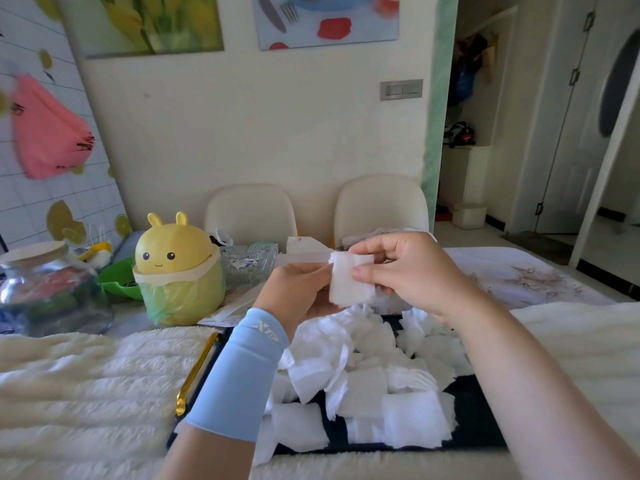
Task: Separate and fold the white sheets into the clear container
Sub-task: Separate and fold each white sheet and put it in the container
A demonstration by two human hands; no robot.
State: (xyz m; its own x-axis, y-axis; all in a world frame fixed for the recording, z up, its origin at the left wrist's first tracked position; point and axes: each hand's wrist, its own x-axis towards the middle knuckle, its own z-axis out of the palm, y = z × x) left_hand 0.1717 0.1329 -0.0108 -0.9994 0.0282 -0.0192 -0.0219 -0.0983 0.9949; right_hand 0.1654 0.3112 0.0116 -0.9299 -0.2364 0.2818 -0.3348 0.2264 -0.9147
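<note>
A small white sheet (349,280) is held up in the air above the table's middle. My left hand (298,292), with a light blue sleeve on the wrist, grips its left edge. My right hand (401,268) pinches its right side between thumb and fingers. Below both hands lies a dark tray (474,420) covered with several folded and loose white sheets (367,368). A clear glass container (247,261) stands behind my left hand, near the yellow bin; its contents are hard to make out.
A yellow bunny-shaped bin (178,268) with a green bag stands at the left. Further left stand a glass jar (48,289) and a green bowl (119,278). Gold tongs (197,372) lie on the fluffy white cloth (86,375). Two cream chairs (251,211) stand behind the table.
</note>
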